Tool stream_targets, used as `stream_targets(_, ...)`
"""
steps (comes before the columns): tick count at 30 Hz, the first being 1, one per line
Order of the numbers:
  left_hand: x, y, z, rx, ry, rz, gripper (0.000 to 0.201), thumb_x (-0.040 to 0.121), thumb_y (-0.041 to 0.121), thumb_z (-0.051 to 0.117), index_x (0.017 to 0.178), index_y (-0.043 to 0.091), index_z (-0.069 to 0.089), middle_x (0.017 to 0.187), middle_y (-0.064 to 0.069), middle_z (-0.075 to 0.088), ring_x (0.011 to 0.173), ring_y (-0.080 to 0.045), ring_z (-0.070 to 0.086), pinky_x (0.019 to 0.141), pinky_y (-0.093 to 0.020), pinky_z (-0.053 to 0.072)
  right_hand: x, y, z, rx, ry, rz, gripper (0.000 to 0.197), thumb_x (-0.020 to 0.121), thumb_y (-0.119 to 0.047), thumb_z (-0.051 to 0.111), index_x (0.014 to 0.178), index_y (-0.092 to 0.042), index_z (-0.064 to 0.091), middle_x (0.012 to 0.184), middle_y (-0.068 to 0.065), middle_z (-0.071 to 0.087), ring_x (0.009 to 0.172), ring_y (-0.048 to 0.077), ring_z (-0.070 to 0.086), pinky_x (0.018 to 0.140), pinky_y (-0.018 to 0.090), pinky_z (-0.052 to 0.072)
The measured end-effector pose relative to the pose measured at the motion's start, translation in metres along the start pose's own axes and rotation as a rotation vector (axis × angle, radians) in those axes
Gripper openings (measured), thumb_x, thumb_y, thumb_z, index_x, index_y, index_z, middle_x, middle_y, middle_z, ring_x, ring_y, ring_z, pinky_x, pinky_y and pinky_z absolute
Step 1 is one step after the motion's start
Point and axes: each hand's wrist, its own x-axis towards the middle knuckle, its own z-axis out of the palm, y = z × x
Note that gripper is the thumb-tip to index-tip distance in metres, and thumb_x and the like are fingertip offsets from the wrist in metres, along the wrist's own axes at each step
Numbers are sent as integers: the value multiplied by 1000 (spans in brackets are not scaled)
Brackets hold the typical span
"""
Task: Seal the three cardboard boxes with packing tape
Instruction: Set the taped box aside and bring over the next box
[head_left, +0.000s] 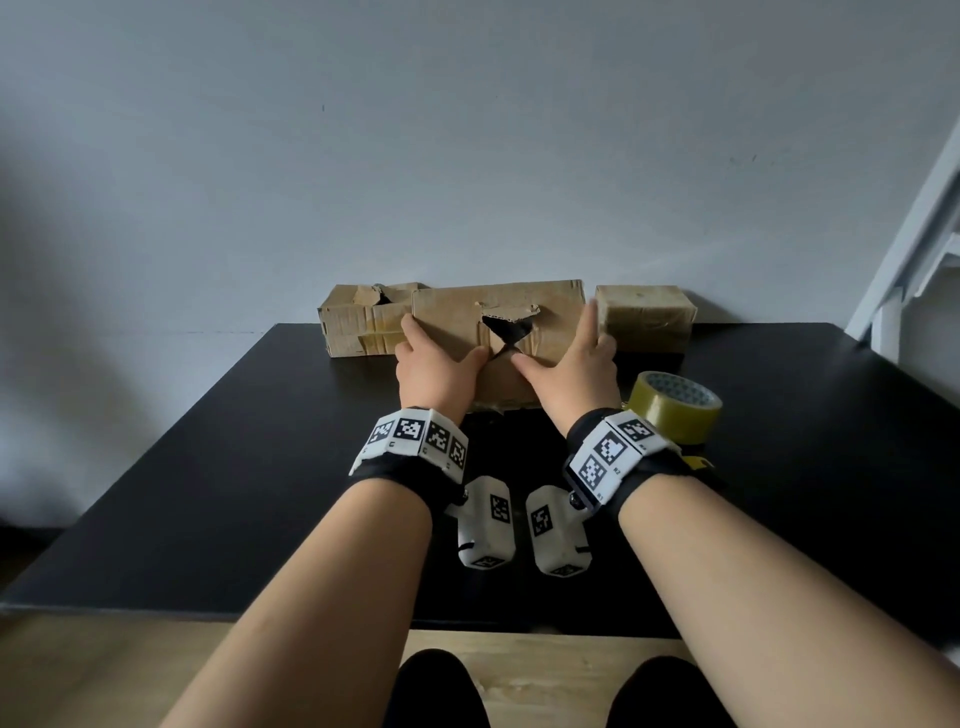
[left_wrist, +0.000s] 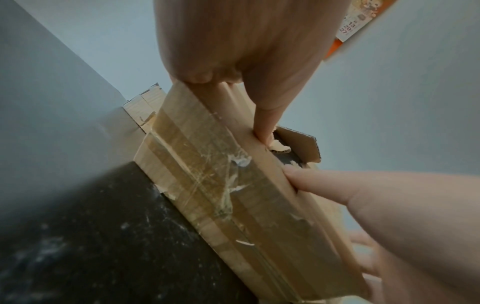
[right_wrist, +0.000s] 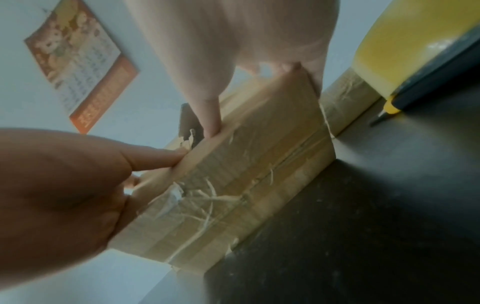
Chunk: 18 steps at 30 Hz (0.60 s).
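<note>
Gripping the middle box (head_left: 498, 312) from both ends, left hand (head_left: 431, 371) and right hand (head_left: 571, 371), fingers (head_left: 589, 319) wrapped around it.

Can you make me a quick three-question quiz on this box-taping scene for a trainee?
1. True or false: both hands are on the middle box.
2. Where is the tape roll? A) on the left box B) on the table by the right hand C) in the left hand
3. Fill in: the top of the middle box has a torn ____ between the two thumbs.

Key: 1 true. 2 B. 3 hole.
</note>
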Motion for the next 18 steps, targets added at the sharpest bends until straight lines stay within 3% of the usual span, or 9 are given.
stream_targets(3, 1, -1, 1, 21, -6, 21, 103, 83, 40, 70, 153, 15, 0, 151, -14, 26, 137, -32, 31, 110, -40, 32, 0, 1, -1, -124, 68, -275, 91, 86, -44, 70, 154, -46, 9, 162, 13, 11, 145, 35, 26, 104, 45, 47)
stream_targets(5, 0, -2, 2, 63, 17, 67, 103, 85, 39, 68, 153, 12, -4, 156, -14, 18, 143, -29, 20, 116, -37, 22, 0, 1, -1, -196, 38, -343, 70, 92, -41, 63, 151, -47, 25, 164, 7, 7, 147, 32, 20, 107, 44, 44)
stream_targets(7, -1, -3, 5, 152, 58, 145, 98, 89, 38, 64, 153, 8, -4, 160, -13, 5, 148, -27, 5, 120, -37, 9, 0, 2, -3, -246, 7, -340, 54, 96, -42, 58, 146, -43, 39, 164, 5, 9, 145, 32, 18, 108, 44, 40)
stream_targets(10, 0, -5, 10, 364, 62, 331, 80, 96, 31, 52, 154, 14, -2, 161, -9, -8, 148, -26, -9, 119, -41, -3, 1, 3, -4, -275, -12, -337, 47, 97, -41, 56, 143, -41, 46, 163, 5, 11, 143, 33, 20, 108, 42, 38)
stream_targets(14, 7, -2, 15, 640, -42, 575, 59, 100, 16, 36, 153, 24, 14, 162, -4, 0, 148, -27, -7, 120, -44, 0, 5, 2, -6, -300, -12, -347, 45, 97, -42, 56, 141, -42, 49, 162, 5, 15, 136, 34, 28, 107, 40, 38)
stream_targets(18, 15, -4, 10, 769, -149, 610, 54, 102, 22, 29, 154, 23, 12, 162, -3, -2, 148, -28, -8, 119, -45, 1, 11, 2, -7, -306, -36, -328, 44, 96, -44, 55, 140, -44, 49, 161, 3, 18, 131, 36, 31, 108, 41, 37)
